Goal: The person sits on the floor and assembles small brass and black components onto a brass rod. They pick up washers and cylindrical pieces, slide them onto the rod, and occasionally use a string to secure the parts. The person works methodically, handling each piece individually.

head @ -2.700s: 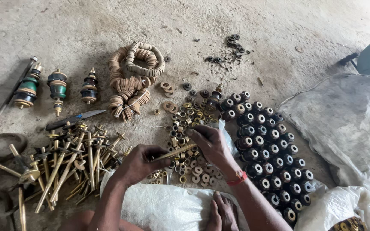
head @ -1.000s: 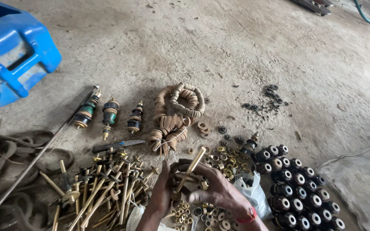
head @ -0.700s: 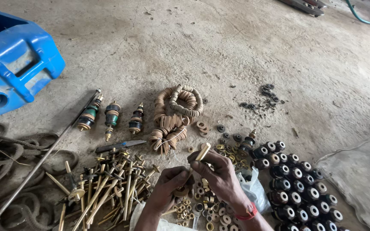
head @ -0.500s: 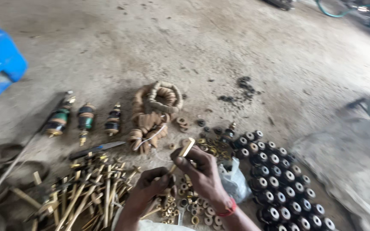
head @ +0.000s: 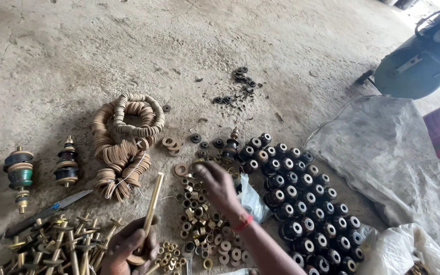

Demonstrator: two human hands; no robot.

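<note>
My left hand (head: 126,249) grips the lower end of a long brass rod (head: 153,201), which stands tilted up and to the right. My right hand (head: 219,184) reaches forward over a heap of small brass rings and nuts (head: 199,224), fingertips pinched at the heap's far edge near a tan washer (head: 181,169). Whether a piece sits between the fingers is hidden. A red band is on that wrist.
Strings of tan washers (head: 123,145) lie coiled at the centre left. Black rubber bushings (head: 301,203) stand in rows on the right. Brass bolts (head: 57,247) are piled at the lower left, beside assembled bushing stacks (head: 20,175) and a knife (head: 47,211). Grey sacks (head: 388,153) lie at the right.
The view has swung right, so the blue container is out of sight. My right hand has let go of the rod and reached forward to the heap of rings; my left hand still holds the rod.
</note>
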